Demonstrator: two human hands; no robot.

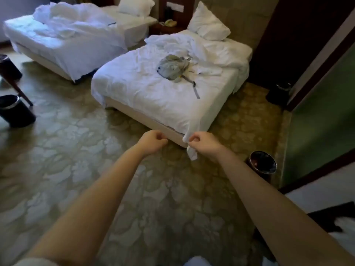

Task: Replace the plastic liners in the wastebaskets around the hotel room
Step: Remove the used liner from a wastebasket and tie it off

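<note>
Both my arms reach forward over the carpet toward the foot of the nearer bed [153, 96]. My left hand [152, 142] has its fingers curled, and nothing shows in it. My right hand [203, 143] pinches a small white strip [192, 154] that hangs beside the bed's sheet corner; whether it is a liner or part of the sheet I cannot tell. A crumpled grey plastic bag [173, 68] lies on that bed. A shiny-rimmed wastebasket [263, 166] with something inside stands right of my right forearm. A black wastebasket [15, 114] stands at the far left.
A second unmade bed [63, 41] stands at the back left. Another dark bin [279, 94] sits by the dark doorway on the right, and a dark round object [8, 68] sits beside a wooden furniture leg [19, 91] on the left. A nightstand with a phone [170, 23] stands between the beds.
</note>
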